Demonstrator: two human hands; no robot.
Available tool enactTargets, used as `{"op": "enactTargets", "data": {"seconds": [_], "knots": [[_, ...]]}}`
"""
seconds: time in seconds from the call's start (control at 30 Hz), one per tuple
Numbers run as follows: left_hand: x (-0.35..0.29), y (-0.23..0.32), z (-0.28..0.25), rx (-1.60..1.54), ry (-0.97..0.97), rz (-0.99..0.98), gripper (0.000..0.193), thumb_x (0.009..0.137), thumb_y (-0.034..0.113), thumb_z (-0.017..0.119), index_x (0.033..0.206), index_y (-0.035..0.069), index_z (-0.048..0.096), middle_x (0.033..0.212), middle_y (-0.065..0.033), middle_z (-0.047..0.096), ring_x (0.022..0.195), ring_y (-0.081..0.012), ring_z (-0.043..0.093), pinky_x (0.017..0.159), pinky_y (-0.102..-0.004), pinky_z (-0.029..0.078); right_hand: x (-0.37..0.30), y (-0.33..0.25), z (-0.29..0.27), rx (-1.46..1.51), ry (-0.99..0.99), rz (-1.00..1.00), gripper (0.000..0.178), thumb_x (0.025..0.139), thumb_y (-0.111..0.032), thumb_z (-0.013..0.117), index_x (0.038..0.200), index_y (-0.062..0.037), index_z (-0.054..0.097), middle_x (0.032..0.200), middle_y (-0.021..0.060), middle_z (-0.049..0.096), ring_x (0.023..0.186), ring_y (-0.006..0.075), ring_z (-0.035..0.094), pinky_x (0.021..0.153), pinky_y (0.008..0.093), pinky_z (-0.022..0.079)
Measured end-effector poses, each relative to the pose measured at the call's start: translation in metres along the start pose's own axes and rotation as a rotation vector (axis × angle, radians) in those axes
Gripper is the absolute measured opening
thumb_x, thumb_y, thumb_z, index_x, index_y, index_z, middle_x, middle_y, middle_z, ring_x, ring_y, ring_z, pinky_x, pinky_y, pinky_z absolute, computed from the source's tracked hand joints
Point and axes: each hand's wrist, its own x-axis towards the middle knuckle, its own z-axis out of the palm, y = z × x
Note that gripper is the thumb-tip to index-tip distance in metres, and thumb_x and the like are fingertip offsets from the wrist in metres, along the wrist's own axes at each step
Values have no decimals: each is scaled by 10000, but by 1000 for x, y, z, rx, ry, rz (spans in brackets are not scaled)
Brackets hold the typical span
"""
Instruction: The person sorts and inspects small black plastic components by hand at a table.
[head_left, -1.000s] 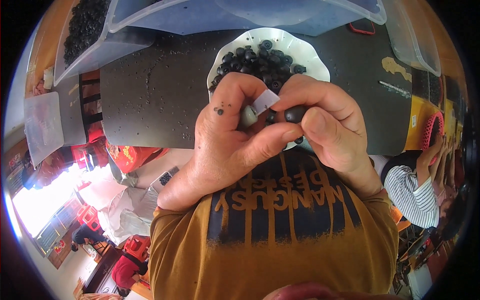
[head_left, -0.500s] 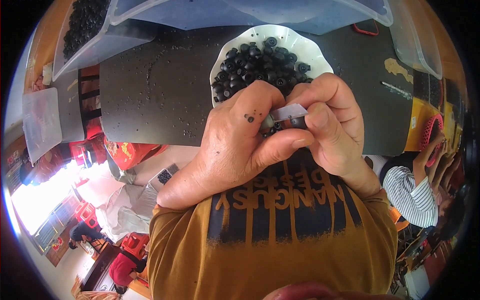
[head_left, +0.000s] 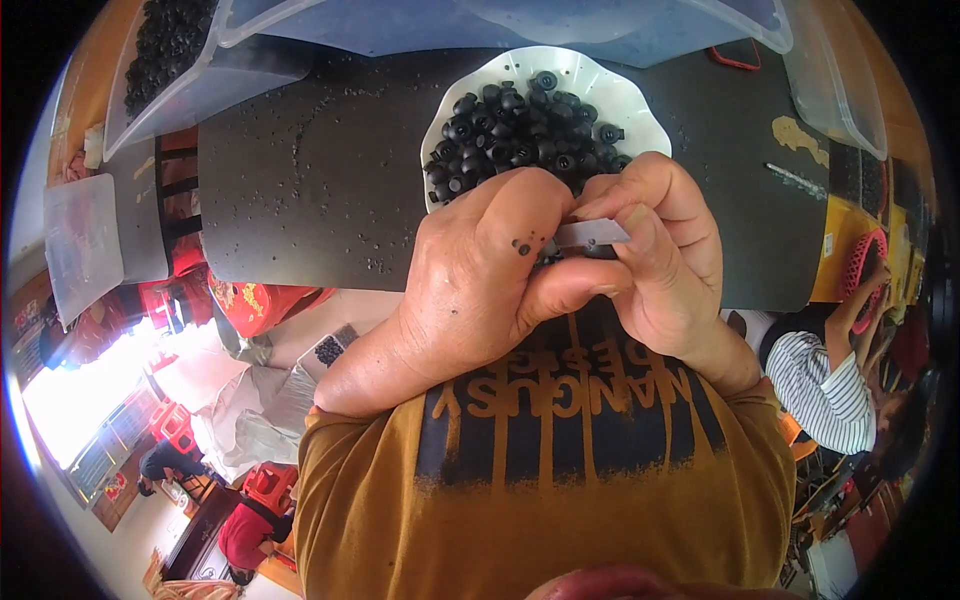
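Close together in front of the bowl, both my hands are closed. My left hand (head_left: 485, 265) grips a thin, flat grey blade (head_left: 588, 234), its far end reaching toward my right thumb; any handle is hidden in the fist. Between the fingertips of my right hand (head_left: 670, 260) is a small black rubber piece (head_left: 600, 251), mostly covered by the thumbs and lying just below the blade. Tiny black scraps stick to the skin of my left hand. Behind the hands, a white scallop-edged bowl (head_left: 640, 115) holds a heap of similar black rubber pieces (head_left: 515, 125).
The dark table (head_left: 300, 200) is sprinkled with black crumbs. A large clear plastic bin (head_left: 400, 35) stands at the far edge; another bin at far left holds black pieces (head_left: 170, 50). At right lie a red-edged object (head_left: 735, 58) and a whitish stick (head_left: 795, 180). Another person's striped sleeve (head_left: 820, 390) shows at right.
My left hand has rolled and shifted slightly right, carrying the blade closer over the black piece. Less of the piece shows now. My right hand has stayed nearly in place.
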Motion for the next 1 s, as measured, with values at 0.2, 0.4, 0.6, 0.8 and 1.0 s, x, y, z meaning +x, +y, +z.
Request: {"op": "enactTargets", "data": {"seconds": [0.2, 0.4, 0.6, 0.8, 1.0], "knots": [[0, -4, 2, 67, 20, 70, 483, 715, 489, 606, 794, 36, 455, 635, -88, 484, 525, -267, 514, 451, -326, 422, -1, 0, 4, 44, 19, 8, 117, 905, -142, 482, 945, -32, 481, 880, 25, 553, 764, 40, 569, 693, 175, 480], [0, -2, -1, 162, 21, 92, 510, 699, 525, 596, 773, 42, 449, 633, -80, 476, 518, -264, 507, 438, -333, 425, -2, 0, 4, 118, -13, 27, 126, 906, -149, 478, 940, -28, 469, 903, 36, 552, 790, 60, 584, 714, 192, 495], [2, -2, -2, 228, 19, 123, 506, 695, 537, 590, 748, 57, 439, 621, -65, 455, 506, -250, 497, 421, -328, 416, -3, -1, 6, 113, 10, 48, 125, 907, -143, 475, 942, -24, 464, 892, 43, 553, 794, 69, 592, 707, 197, 501], [-1, -14, 8, 347, 145, 232, 502, 682, 564, 572, 688, 88, 412, 600, -42, 424, 475, -225, 480, 392, -318, 404, -1, 3, 7, 82, -14, 21, 111, 907, -132, 473, 920, -22, 464, 828, 31, 559, 774, 62, 590, 693, 179, 491], [-7, -18, 10, 464, 223, 266, 513, 685, 594, 542, 659, 99, 409, 585, -33, 406, 446, -210, 466, 363, -308, 389, -2, 7, 9, 34, -40, -28, 105, 908, -127, 473, 909, -22, 465, 771, 22, 556, 693, 46, 556, 634, 161, 453]]}}
